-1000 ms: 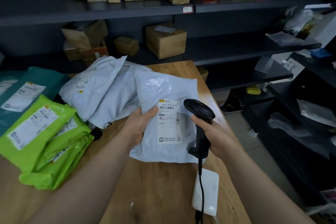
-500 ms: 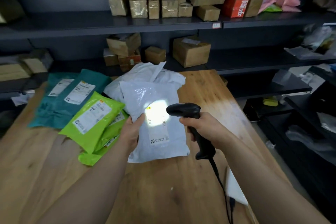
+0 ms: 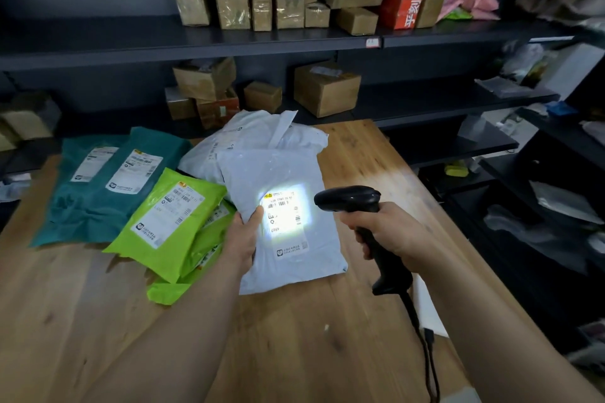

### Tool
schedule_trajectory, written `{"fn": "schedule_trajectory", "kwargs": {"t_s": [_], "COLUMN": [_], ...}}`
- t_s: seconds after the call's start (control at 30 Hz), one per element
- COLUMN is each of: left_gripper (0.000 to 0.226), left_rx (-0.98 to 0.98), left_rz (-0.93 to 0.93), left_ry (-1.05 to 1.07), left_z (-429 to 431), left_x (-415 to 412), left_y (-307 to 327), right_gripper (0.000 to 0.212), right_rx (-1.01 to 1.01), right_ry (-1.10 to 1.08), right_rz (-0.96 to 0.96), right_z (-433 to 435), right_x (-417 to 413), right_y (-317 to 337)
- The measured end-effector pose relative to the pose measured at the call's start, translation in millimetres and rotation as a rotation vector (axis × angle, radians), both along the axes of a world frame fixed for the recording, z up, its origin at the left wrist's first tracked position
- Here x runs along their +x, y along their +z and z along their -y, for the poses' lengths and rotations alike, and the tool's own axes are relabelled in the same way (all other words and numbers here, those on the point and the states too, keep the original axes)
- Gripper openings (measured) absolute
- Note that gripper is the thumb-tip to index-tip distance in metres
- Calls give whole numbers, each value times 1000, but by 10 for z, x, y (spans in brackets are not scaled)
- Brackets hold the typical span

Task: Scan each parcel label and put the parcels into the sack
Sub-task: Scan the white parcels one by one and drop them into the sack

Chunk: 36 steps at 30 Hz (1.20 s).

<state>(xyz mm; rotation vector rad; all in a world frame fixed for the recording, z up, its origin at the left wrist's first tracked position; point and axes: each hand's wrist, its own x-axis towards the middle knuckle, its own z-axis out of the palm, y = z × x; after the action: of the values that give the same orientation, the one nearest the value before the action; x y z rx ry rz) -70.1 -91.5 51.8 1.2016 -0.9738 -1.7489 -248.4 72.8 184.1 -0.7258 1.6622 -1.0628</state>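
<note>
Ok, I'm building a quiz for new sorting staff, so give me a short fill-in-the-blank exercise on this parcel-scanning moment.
1. The left hand holds a ____ parcel by its left edge.
2. The right hand grips a black ____ aimed at that parcel.
3. Its light falls on the parcel's ____.
4. The green parcels lie on a ____ table.

Missing words: white; scanner; label; wooden

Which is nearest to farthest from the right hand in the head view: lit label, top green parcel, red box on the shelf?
From the right hand:
1. Lit label, just to its left on the held white parcel.
2. Top green parcel, farther left on the table.
3. Red box, top shelf, far behind.
</note>
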Motion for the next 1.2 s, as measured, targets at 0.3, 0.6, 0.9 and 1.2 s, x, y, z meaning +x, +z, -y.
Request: {"fn": "schedule_trajectory", "kwargs": {"t_s": [0.3,0.6,0.9,1.2], "left_gripper": [39,35,25,22], "left_rx": [15,6,-33,-179], "left_rz": [30,59,59,72], "left_ry": [-46,-20,35,112], "left_z": [29,0,-90,-568], "left_x": [39,10,-84,468], "left_y": [-15,14,130,493], "right_gripper": [20,21,24,23], "right_rx": [-23,-34,-101,-208], "right_ry": [-54,-27,-29,84], "right_rz": [-34,-32,-26,12], "right_z": [-164,-226,-257,-5], "right_x": [78,-22,-229,4], "right_y": [71,64,23,-54]}}
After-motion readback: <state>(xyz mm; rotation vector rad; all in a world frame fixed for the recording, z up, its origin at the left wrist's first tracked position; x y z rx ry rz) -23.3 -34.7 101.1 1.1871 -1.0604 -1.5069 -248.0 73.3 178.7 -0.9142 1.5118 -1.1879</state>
